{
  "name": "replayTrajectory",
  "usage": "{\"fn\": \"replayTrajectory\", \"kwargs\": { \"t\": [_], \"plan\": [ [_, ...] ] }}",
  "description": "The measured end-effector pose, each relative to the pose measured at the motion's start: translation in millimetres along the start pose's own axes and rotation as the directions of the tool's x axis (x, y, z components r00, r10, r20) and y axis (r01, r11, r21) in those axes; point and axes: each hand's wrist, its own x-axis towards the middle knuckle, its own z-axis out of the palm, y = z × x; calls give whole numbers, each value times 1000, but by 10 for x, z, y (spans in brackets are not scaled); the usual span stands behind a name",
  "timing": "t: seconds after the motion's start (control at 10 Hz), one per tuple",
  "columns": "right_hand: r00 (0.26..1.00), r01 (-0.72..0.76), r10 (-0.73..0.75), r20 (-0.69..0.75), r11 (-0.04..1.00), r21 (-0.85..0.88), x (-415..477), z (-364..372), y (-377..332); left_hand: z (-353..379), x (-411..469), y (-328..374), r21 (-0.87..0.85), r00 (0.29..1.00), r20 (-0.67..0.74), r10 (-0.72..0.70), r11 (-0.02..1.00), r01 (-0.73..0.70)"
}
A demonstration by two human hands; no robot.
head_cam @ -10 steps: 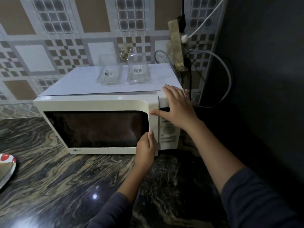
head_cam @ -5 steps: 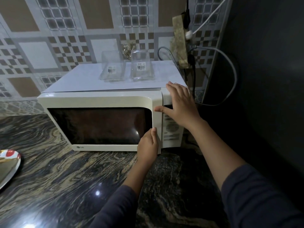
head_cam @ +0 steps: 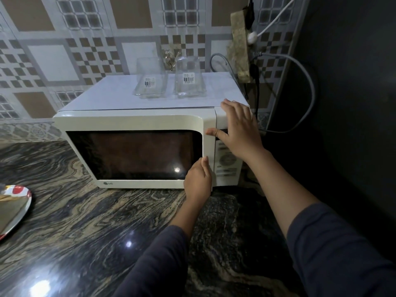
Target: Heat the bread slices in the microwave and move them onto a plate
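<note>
Near, from left to right: a dark marbled tabletop [head_cam: 85, 232] with tan swirls, glossy, catching bright light spots. Far behind: a tiled wall [head_cam: 53, 61] in brown, white and grey squares and checker bands. Far centre: two clear containers side by side and apart, the left container [head_cam: 150, 79] and the right container [head_cam: 189, 78], each bearing a white barcode label. Between them and further back: a small gold-coloured thing [head_cam: 170, 57], too blurred to name. Far right: a mottled upright strip [head_cam: 240, 39] with a white plug [head_cam: 251, 36] and a white cord [head_cam: 278, 16] rising rightward. Below: a black cord [head_cam: 256, 82] hanging down and a grey cable [head_cam: 308, 86] looping wide against a dark panel [head_cam: 353, 82].
</note>
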Motion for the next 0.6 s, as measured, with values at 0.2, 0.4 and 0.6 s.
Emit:
{"fn": "replayTrajectory", "kwargs": {
  "t": [0.2, 0.4, 0.6],
  "plan": [
    [998, -44, 44, -51, 999, -1, 19, 55, -46, 31, 123, 40, 1, 999, 22, -32, 999, 32],
    [1000, -26, 26, -2, 999, -47, -8, 39, -52, -42, 124, -1, -111, 994, 104, 20, 994, -8],
    [989, -54, 55, -141, 998, 11, -264, 155, -139, -146, 63, -114, -85, 987, 157, 24, 996, -11]
  ]
}}
